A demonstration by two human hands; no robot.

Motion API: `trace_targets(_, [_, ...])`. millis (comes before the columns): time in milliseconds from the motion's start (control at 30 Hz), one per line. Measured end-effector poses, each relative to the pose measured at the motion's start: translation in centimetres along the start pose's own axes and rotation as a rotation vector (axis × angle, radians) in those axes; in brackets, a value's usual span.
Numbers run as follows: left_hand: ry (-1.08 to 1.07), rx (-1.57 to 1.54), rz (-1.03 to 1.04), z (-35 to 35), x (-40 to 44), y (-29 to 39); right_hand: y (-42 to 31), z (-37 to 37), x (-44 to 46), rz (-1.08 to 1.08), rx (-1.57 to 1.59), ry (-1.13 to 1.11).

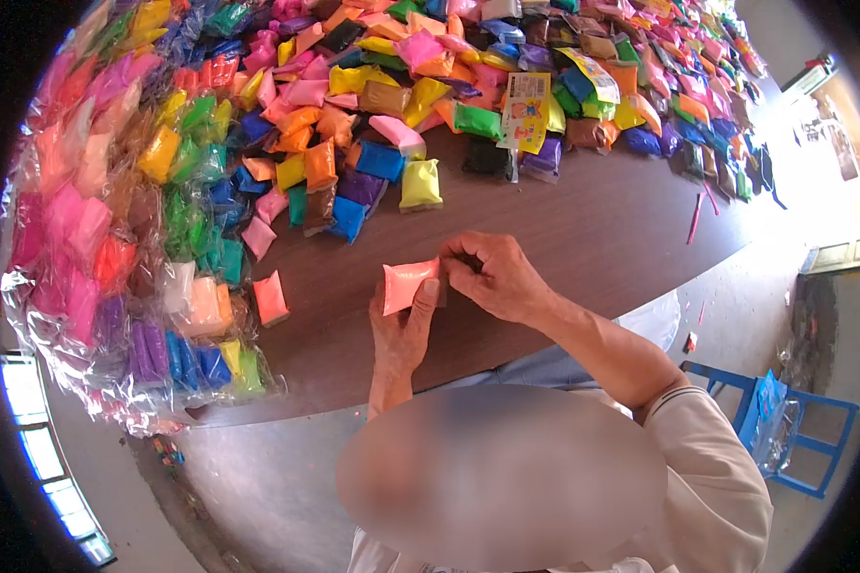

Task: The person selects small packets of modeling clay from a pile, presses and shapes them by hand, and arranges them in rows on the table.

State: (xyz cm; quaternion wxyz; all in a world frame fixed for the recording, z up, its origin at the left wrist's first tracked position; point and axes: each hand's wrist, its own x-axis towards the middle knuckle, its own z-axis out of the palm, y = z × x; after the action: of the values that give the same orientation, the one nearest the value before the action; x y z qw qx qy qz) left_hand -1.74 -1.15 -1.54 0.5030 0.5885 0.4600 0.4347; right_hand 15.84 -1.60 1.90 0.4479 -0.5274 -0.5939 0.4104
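Note:
A small salmon-pink packet (409, 286) is held over the brown table (344, 358) near its front edge. My left hand (401, 329) grips it from below, the thumb lying across its right side. At the packet's right edge, my right hand (487, 274) has its fingers pinched together on the clear wrapper edge. Another salmon-pink packet (270, 298) lies on the table to the left. Beyond my hands, a yellow packet (420, 184) sits at the front of a large heap of coloured packets.
Clear bags of coloured packets (91, 224) cover the table's left side. A printed yellow card (526, 113) lies on the heap. Pink sticks (695, 218) lie at the right. On the floor at lower right stands a blue frame (822, 445) with a plastic bag on it.

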Motion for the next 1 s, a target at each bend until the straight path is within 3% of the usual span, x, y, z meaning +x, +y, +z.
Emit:
trace_targets(100, [0.01,-0.057,-0.009,0.1,-0.1,0.2,0.6,-0.1,0.0,-0.036,0.0,-0.018])
trace_targets(267, [0.039,-0.125,0.008,0.3,0.0,0.9,0.6,-1.4,-0.6,0.125,-0.07,0.046])
trace_targets(400, [0.042,-0.106,0.024,0.3,0.0,0.6,-0.2,-3.3,-1.0,0.392,-0.164,0.004])
trace_targets(467, [0.034,-0.113,0.024,0.2,0.1,0.4,0.9,-2.1,-1.3,0.061,-0.185,0.248])
trace_targets(533, [0.024,-0.126,0.004,0.2,0.1,0.5,0.9,-1.4,-1.9,-0.063,-0.129,0.322])
trace_targets(800, [0.023,-0.068,0.043,0.2,0.0,0.9,0.2,-0.1,-1.5,0.242,0.304,0.021])
trace_targets(900, [0.026,-0.067,0.05,0.2,0.0,1.3,0.1,0.7,-1.2,0.304,0.395,0.014])
trace_targets(1000, [0.054,-0.098,0.059,0.4,0.0,1.4,0.5,1.3,-1.0,0.232,0.393,-0.005])
